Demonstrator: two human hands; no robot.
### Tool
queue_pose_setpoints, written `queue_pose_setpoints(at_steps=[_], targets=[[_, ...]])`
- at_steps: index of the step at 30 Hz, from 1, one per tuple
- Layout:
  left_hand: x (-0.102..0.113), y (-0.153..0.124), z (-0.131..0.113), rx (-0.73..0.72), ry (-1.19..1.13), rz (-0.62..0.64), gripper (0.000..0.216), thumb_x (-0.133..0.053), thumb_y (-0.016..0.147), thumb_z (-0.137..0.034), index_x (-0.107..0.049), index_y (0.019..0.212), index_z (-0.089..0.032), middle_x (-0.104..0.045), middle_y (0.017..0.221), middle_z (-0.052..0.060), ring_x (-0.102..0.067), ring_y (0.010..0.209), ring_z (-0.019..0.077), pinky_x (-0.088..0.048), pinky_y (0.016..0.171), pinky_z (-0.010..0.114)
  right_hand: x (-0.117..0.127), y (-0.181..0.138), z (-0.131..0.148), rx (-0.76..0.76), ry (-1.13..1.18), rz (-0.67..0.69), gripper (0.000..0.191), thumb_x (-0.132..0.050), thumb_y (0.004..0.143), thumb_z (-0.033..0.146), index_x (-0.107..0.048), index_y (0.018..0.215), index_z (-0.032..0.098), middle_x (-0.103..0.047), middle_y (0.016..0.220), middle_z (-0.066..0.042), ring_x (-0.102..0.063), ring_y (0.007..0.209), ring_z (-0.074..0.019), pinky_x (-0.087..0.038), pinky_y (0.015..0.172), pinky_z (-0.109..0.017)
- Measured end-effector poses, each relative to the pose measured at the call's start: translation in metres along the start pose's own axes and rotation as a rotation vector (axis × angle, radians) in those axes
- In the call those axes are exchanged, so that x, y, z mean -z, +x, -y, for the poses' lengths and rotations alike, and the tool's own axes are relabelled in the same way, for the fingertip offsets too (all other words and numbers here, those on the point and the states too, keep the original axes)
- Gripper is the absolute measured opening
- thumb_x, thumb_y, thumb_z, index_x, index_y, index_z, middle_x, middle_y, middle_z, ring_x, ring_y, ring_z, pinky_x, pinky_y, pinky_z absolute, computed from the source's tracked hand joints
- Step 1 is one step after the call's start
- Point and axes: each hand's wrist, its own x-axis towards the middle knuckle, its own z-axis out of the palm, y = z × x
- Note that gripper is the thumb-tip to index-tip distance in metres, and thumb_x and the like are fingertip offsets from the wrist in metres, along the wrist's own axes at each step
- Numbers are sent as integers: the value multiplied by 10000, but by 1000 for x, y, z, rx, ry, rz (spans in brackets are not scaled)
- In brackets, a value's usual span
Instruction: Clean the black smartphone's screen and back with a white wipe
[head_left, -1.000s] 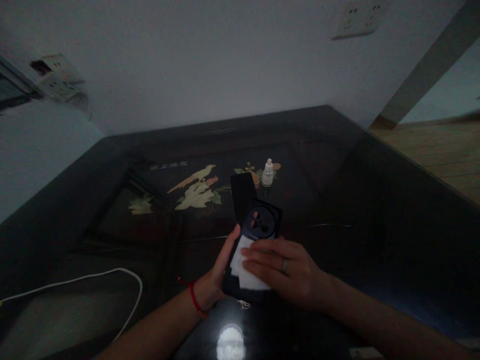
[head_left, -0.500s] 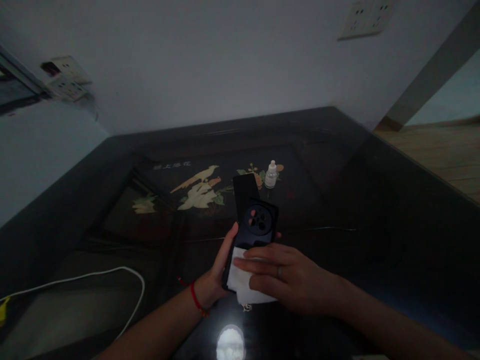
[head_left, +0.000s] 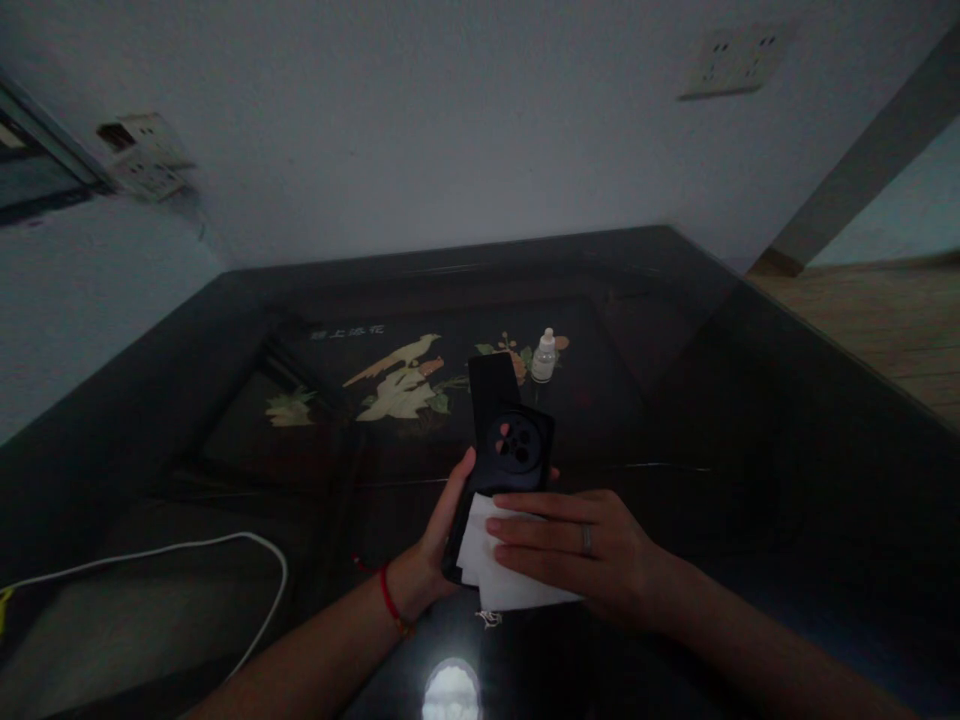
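My left hand (head_left: 439, 545) grips a black phone case (head_left: 502, 465) with a round camera cutout, held above the dark table (head_left: 750, 420). My right hand (head_left: 577, 555) presses a white cloth (head_left: 495, 565) flat against the lower part of the case, fingers stretched out together over it. A black phone (head_left: 491, 378) lies on the table just beyond the case. A small white dropper bottle (head_left: 544, 357) stands upright to its right.
The table is dark and glossy with a bird-and-flower inlay (head_left: 397, 380). A white cable (head_left: 247, 590) loops across its near left part. Wall sockets (head_left: 731, 60) sit on the white wall behind. Wooden floor (head_left: 885, 320) shows at right.
The case has tilted more upright and shifted slightly. My right hand slid the cloth down and rightward along the case's lower end.
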Motion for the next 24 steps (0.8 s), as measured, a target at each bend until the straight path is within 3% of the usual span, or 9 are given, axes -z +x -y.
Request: queue_pose_setpoints(at_steps=[4,8,14,18,24], targets=[[-1,1,0,-8,4,-12,736,-493,782,-645,-573,1256,-89,-703,1017,149,-649,933,274,-462,818,354,0,-1,-1,-49,35,-47,288,-383,976,152,-632,1117,114,-677,1164,-92,-507,1248,-206,-559,895,-331],[3,1,0,-3,7,-7,726,-452,815,-627,-588,1219,-39,-704,1017,160,-646,961,282,-450,853,358,1,1,1,-112,95,-22,305,-399,936,56,-618,1141,107,-617,1251,-142,-431,1309,-206,-516,959,-351],[2,1,0,-53,40,25,707,-470,824,-591,-536,1283,-57,-700,1064,157,-640,997,271,-409,931,361,5,2,3,-154,165,-70,362,-387,861,-42,-593,1146,42,-619,1228,-196,-501,1250,-145,-454,1019,-297],[0,0,-1,-35,42,22,705,-446,828,-603,-549,1270,-63,-701,1053,152,-642,975,273,-417,910,367,3,0,1,-97,161,-56,290,-436,884,13,-602,1122,18,-647,1178,-200,-526,1229,-189,-497,986,-318],[0,1,1,35,33,61,769,-537,743,-647,-543,1282,-98,-693,1047,146,-648,897,266,-441,843,365,-4,-4,0,0,-47,-61,178,-495,922,109,-645,992,43,-696,1091,-163,-579,1165,-247,-569,887,-344]])
